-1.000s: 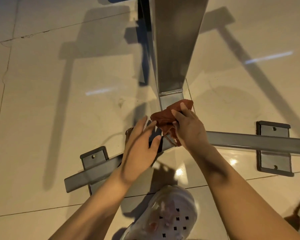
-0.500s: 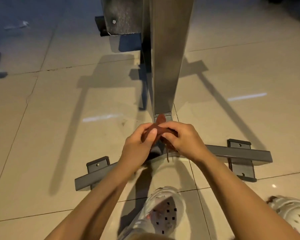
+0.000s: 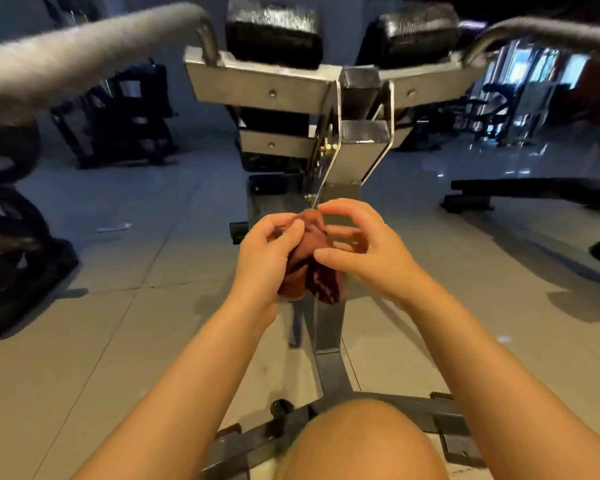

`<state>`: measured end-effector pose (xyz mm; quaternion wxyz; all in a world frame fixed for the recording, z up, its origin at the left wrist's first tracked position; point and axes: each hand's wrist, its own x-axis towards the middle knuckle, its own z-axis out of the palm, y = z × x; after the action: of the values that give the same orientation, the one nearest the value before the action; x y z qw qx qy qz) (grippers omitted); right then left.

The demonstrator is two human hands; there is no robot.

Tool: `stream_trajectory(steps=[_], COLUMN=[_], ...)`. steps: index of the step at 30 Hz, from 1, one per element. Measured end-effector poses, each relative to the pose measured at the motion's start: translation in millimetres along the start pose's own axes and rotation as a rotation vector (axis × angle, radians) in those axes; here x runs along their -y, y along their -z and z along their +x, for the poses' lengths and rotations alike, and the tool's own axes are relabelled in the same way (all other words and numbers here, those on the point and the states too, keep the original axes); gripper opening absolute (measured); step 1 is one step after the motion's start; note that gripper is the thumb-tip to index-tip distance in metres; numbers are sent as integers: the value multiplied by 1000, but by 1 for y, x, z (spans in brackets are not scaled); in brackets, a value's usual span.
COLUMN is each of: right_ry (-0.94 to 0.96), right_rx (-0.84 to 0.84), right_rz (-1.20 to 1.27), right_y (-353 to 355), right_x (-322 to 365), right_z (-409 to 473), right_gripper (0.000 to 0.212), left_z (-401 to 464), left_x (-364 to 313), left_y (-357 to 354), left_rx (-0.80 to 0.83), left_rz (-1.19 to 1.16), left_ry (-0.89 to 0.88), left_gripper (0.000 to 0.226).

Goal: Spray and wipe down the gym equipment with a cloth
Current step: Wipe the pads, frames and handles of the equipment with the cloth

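Observation:
A dark red cloth (image 3: 310,268) hangs bunched between both hands, held in the air in front of the grey steel upright (image 3: 328,327) of a gym machine. My left hand (image 3: 267,252) grips the cloth's left side with curled fingers and thumb. My right hand (image 3: 364,249) pinches its upper right part, fingers arched over it. The machine's steel frame (image 3: 267,86) carries two black pads (image 3: 274,32) and grey padded handles (image 3: 66,60) above. No spray bottle is in view.
My bare knee (image 3: 361,441) fills the bottom middle, over the machine's floor crossbar (image 3: 416,410). Black weight plates and a rack (image 3: 11,220) stand at left. A low bench (image 3: 520,188) and other machines stand at right on the tiled floor (image 3: 101,341).
The view has swung up from the machine's foot to its upper frame. Both hands lifted the cloth off the base of the upright and now hold it in the air.

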<state>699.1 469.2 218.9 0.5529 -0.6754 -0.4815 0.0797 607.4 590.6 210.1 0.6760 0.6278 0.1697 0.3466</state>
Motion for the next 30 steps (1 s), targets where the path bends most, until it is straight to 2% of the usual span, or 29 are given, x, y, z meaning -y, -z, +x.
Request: stream_trajectory(steps=[4, 6, 9, 11, 14, 16, 18, 21, 24, 30], right_ry=[-203, -254, -212, -211, -231, -242, -225, -102, 58, 281], right_rx=[-89, -54, -69, -121, -45, -13, -72, -256, -404, -543], right_rz=[-46, -90, -92, -30, 50, 100, 128, -103, -357, -670], right_y=[1, 0, -6, -8, -11, -13, -12, -2, 13, 64], right_x=[43, 58, 83, 99, 116, 119, 119, 108, 83, 20], right_z=[-18, -28, -41, -43, -42, -41, -39, -28, -9, 51], right_gripper=[49, 36, 10, 15, 32, 30, 24, 19, 23, 25], left_z=[-31, -45, -59, -64, -69, -70, -65, -50, -23, 53], left_x=[-39, -52, -66, -75, -84, -88, -88, -82, -67, -42], left_y=[15, 20, 27, 32, 37, 38, 38, 31, 10, -31], left_rx=[47, 73, 120, 151, 194, 197, 172, 124, 111, 110], left_rz=[24, 23, 29, 19, 31, 54, 64, 120, 185, 330], left_ry=[-107, -156, -221, -259, -303, -326, -350, -348, -310, -327], left_gripper=[9, 11, 13, 14, 13, 14, 15, 16, 18, 21])
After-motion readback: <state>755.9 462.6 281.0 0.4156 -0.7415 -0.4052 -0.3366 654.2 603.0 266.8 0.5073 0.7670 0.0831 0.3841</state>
